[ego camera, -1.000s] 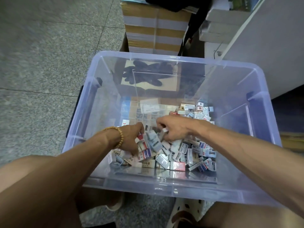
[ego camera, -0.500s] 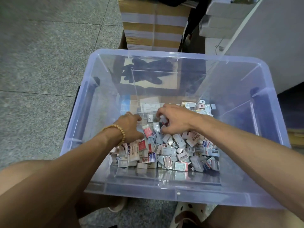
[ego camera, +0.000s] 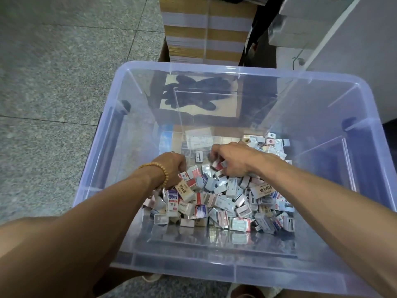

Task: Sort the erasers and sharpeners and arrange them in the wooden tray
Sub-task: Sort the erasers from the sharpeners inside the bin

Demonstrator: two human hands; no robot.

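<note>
The left hand (ego camera: 171,168), a bead bracelet (ego camera: 160,171) on its wrist, reaches down into the pile with its fingers curled under and buried among the packets; whether it grips any of them cannot be told. The right hand (ego camera: 233,159) sits close by at the far side of the heap, fingers bent around a few small packets (ego camera: 218,165) it pinches. Both work in a heap of wrapped erasers and sharpeners (ego camera: 225,198) covering the bottom of a clear plastic bin (ego camera: 214,269), mostly toward the near and right side. The bin stands on a speckled floor (ego camera: 53,82), with a striped cardboard box (ego camera: 206,29) behind it.
</note>
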